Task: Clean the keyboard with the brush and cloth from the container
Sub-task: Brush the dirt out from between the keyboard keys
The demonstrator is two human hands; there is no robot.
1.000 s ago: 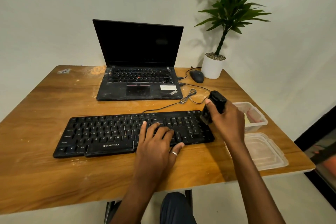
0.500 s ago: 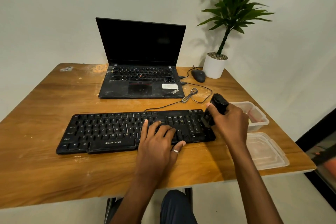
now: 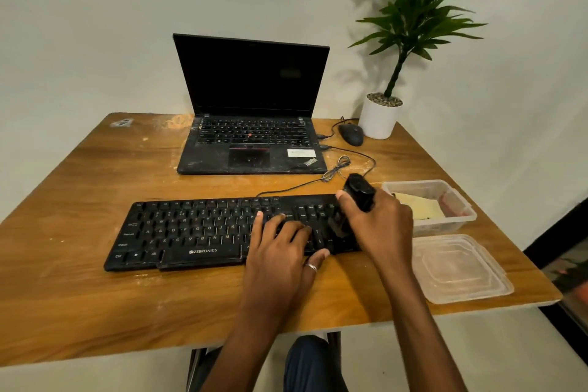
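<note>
Centrally on our wooden table (image 3: 79,296) lies the dusty black keyboard (image 3: 191,232), with an open laptop (image 3: 251,143) behind it. Just right sit the clear container (image 3: 461,200), holding a yellow cloth (image 3: 423,207), and its lid (image 3: 458,267). Our left hand (image 3: 280,251) rests spread fingers on the keys. Our right hand (image 3: 381,226) grips the black brush (image 3: 359,191) over the keyboard's right end.

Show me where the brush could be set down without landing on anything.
Bare wood lies left of the laptop and keyboard, and along the table's near edge before the keyboard. The right side is crowded: container, lid, cable, mouse.
</note>
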